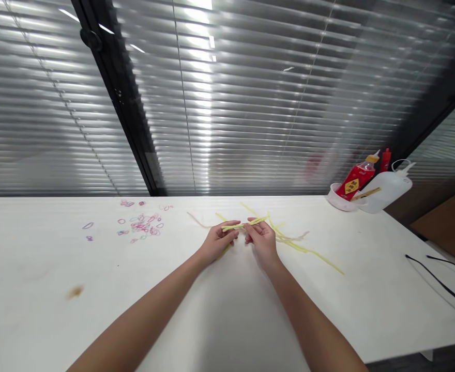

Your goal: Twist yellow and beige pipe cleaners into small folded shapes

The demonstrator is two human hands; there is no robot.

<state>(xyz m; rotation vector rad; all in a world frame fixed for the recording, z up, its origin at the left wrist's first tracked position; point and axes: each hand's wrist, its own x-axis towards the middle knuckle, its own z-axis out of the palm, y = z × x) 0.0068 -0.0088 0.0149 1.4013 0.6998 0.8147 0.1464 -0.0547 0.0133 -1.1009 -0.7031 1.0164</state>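
Observation:
Both of my hands are raised a little over the white table (pixel 95 320), close together near its middle. My left hand (pixel 218 240) is closed on the left end of a yellow strand (pixel 233 227), pinched between thumb and fingers. The same yellow piece runs to my right hand (pixel 261 238), whose fingers are closed on its right part. It looks doubled or twisted; the exact form is too small to tell. More yellow strands (pixel 328 262) and a pale pinkish strand (pixel 198 220) lie on the table behind and beside my hands.
Several small coloured loops (pixel 144 226) lie scattered at the left. At the back right, a red bottle (pixel 354 181) and a white squeeze bottle (pixel 388 190) lean by a shallow bowl (pixel 342 200). Black glasses (pixel 440 287) lie at the right edge. Blinds (pixel 251 103) rise behind the table.

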